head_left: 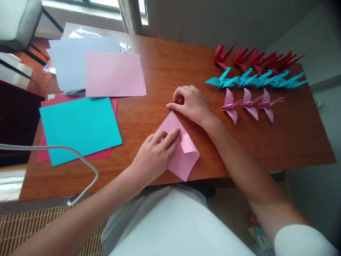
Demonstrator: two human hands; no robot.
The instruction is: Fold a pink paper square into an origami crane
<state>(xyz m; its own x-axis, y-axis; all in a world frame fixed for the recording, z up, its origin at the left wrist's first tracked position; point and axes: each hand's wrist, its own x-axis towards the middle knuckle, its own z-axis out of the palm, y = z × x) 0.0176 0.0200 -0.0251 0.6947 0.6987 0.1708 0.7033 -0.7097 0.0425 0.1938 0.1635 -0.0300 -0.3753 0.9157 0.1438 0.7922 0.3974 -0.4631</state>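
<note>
A square-cornered sheet of pink origami paper (189, 164) lies on the wooden table in front of me, turned like a diamond. One layer curls up into a loose fold near its right corner. My left hand (157, 153) presses on the paper's middle, fingers together, holding the flap and covering the left part. Just beyond the top corner, my right hand (190, 103) rests on the table with its fingers curled in. Its thumb points left, close to the paper's tip; whether they touch I cannot tell. Nothing shows in that hand.
Folded paper cranes stand in rows at the right: red (241, 58), blue (250, 80) and pink (249, 103). Leftward lie pink sheets (114, 74), grey-blue sheets (71, 64), a turquoise sheet (80, 128) and red sheets (99, 155). A white cable (87, 161) crosses the table's left front.
</note>
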